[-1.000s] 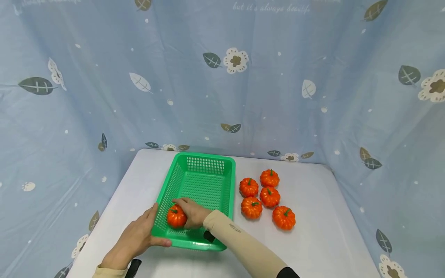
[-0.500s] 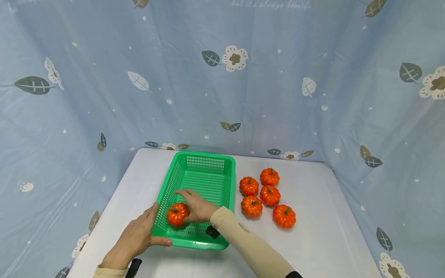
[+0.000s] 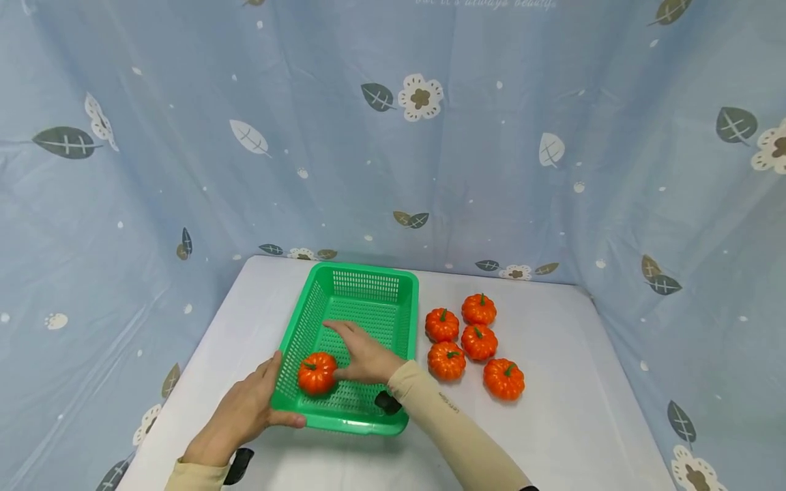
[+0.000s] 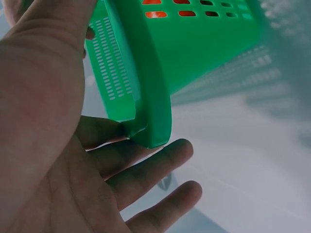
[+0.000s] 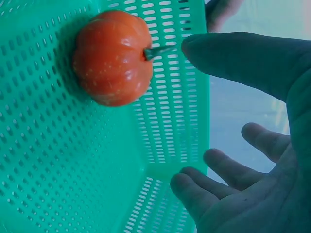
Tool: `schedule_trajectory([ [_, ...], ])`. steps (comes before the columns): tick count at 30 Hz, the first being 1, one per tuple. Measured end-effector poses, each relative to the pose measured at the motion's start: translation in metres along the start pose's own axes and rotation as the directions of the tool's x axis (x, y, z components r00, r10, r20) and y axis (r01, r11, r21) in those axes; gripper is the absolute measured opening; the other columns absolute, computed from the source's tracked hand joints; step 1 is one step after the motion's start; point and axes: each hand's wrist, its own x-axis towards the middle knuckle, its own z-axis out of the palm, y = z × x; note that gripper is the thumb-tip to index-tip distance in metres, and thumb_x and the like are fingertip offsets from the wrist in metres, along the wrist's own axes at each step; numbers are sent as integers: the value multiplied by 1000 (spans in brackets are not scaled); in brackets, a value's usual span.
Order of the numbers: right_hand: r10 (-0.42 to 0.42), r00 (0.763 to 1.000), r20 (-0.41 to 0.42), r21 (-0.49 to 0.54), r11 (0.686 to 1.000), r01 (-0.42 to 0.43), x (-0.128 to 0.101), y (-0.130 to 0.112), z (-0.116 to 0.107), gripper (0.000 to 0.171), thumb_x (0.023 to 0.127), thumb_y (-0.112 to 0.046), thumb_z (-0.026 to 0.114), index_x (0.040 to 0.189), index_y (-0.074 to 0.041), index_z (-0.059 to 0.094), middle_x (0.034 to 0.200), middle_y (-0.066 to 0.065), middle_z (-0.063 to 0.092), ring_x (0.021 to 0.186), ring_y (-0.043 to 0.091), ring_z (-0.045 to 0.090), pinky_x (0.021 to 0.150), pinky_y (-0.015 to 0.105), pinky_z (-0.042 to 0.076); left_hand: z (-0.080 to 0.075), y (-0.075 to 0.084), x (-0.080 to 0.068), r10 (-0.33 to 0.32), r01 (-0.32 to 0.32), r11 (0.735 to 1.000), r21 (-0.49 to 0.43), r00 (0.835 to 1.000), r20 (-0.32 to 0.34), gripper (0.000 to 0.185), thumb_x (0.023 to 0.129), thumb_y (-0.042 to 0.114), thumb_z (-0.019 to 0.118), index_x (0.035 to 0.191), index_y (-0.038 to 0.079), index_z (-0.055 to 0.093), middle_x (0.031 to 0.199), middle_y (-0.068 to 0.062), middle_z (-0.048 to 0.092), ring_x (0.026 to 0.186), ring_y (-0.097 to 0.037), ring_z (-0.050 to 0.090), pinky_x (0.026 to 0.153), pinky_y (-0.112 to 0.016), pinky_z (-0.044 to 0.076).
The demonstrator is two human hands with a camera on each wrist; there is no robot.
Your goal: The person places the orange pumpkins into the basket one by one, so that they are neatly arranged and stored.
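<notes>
Now pumpkin in basket, just beside open right hand.

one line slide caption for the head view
Right hand open beside pumpkin in green basket; left hand grips its corner.

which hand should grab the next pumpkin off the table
Probably the right. The right hand is open and holds nothing, just beside the pumpkin in the basket, and the five loose pumpkins lie on its side. The left hand grips the basket at its near left corner.
</notes>
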Motion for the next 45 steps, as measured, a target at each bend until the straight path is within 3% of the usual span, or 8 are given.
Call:
schedule_trajectory([
  [7, 4, 999, -51, 57, 998, -1, -9, 2, -12, 96, 85, -14, 84, 161, -27, 26, 163, 2, 30, 145, 22, 36, 113, 40, 39, -3, -2, 0, -14, 14, 1000, -19, 1000, 7, 138, 62, 73, 78, 154, -14, 24, 147, -38, 41, 123, -54, 52, 95, -63, 47],
  [22, -54, 993, -103, 24, 998, 57, -35, 13, -21, 91, 87, -23, 83, 159, -30, 28, 163, 0, 31, 146, 18, 35, 113, 42, 39, -2, -3, -2, -48, 49, 998, -34, 998, 34, 140, 60, 74, 78, 155, -13, 22, 149, -38, 38, 125, -55, 50, 98, -64, 45],
  [29, -67, 983, -168, 36, 997, 74, -58, 15, -28, 83, 90, -23, 80, 158, -26, 33, 162, -2, 34, 146, 18, 36, 113, 45, 40, -2, -2, -3, -50, 51, 998, -33, 998, 37, 140, 60, 74, 79, 155, -13, 23, 149, -38, 38, 125, -56, 49, 97, -65, 45],
  [39, -58, 961, -270, 115, 989, 92, -87, 29, -37, 71, 93, -22, 76, 155, -24, 40, 158, -7, 39, 144, 13, 37, 111, 45, 41, -2, -3, -2, -43, 44, 998, -37, 999, 28, 140, 60, 74, 79, 155, -13, 22, 150, -38, 37, 125, -56, 49, 97, -64, 45],
  [45, -116, 920, -375, 147, 972, 183, -104, 42, -40, 68, 93, -12, 76, 152, -21, 44, 153, 2, 47, 139, 16, 44, 106, 47, 46, -1, 0, 0, -36, 37, 998, -44, 999, 30, 140, 61, 75, 78, 155, -12, 22, 150, -37, 38, 124, -55, 51, 97, -63, 45],
])
